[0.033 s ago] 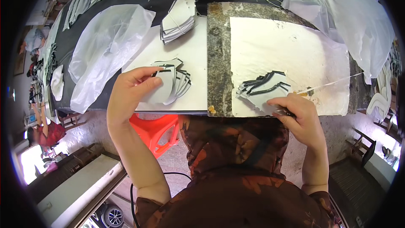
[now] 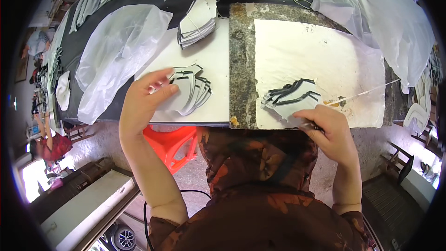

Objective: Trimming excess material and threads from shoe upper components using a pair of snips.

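Note:
My left hand [image 2: 146,97] is over the near left edge of a fanned pile of pale cut pieces with black edging [image 2: 191,93]. Its thumb and fingers are apart, with the thumb tip at the top piece. The pile lies on a white sheet [image 2: 218,65]. Closed in a pinch, my right hand [image 2: 327,128] grips a small dark tool [image 2: 308,124] that is mostly hidden by the fingers. Its fingertips are beside a second overlapping row of similar pieces [image 2: 297,97], which rests on a white sheet [image 2: 320,56] over a stained board [image 2: 241,65].
A tied bundle of pale pieces [image 2: 197,23] stands behind the left pile. Clear plastic bags lie at left [image 2: 121,56] and far right [image 2: 376,14]. A white string [image 2: 367,93] crosses the right sheet. A red plastic stool [image 2: 172,146] is below the table edge.
The fingers of my left hand have spread apart and come off the top piece of the left pile. My right hand is almost unchanged.

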A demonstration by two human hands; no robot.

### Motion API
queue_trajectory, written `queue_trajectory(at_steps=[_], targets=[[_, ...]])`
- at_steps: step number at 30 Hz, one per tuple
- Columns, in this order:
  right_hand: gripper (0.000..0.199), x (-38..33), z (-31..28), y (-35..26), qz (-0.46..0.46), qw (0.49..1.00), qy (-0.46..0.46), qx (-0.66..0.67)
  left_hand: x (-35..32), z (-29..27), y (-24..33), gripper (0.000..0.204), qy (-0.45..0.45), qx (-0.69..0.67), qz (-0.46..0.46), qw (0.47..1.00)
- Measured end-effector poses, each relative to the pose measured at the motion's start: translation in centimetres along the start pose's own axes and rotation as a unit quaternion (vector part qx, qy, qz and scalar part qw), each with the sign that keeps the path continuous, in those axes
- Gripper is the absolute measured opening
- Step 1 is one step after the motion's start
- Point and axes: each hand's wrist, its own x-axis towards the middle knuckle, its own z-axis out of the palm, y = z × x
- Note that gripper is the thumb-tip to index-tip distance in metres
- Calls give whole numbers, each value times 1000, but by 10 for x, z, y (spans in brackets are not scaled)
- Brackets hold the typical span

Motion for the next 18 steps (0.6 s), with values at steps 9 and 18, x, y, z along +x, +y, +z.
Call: queue_trajectory(at_steps=[9,18], targets=[[38,7,5,-30,-84,993,-45,-70,-25,80,54,49,-254,-271,116,921],[30,-4,9,-24,-90,989,-77,-89,-38,143,55,18,-291,-286,7,913]])
